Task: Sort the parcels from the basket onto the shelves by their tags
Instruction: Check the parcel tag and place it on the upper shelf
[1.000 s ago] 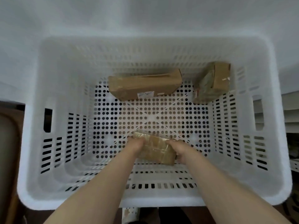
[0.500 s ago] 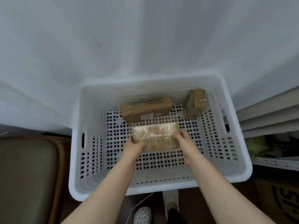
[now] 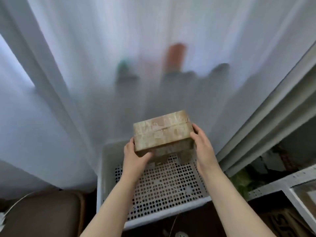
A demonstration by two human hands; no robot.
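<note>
Head view. Tape-wrapped brown cardboard parcel [image 3: 162, 132] is held in the air above the far end of the white perforated plastic basket [image 3: 102, 168], clear of its floor and tilted with the top face toward the camera.

Left hand [image 3: 135, 156] grips the parcel's left end, thumb curled onto the near lower corner. Right hand [image 3: 203, 147] grips the right end, fingers wrapped around its edge.

Sheer white curtain [image 3: 85, 65] hangs behind the basket, with blurred shapes showing through it. Grey metal shelf [image 3: 273, 182] stands to the right. Brown padded seat [image 3: 42, 214] sits at lower left, beside the basket.
</note>
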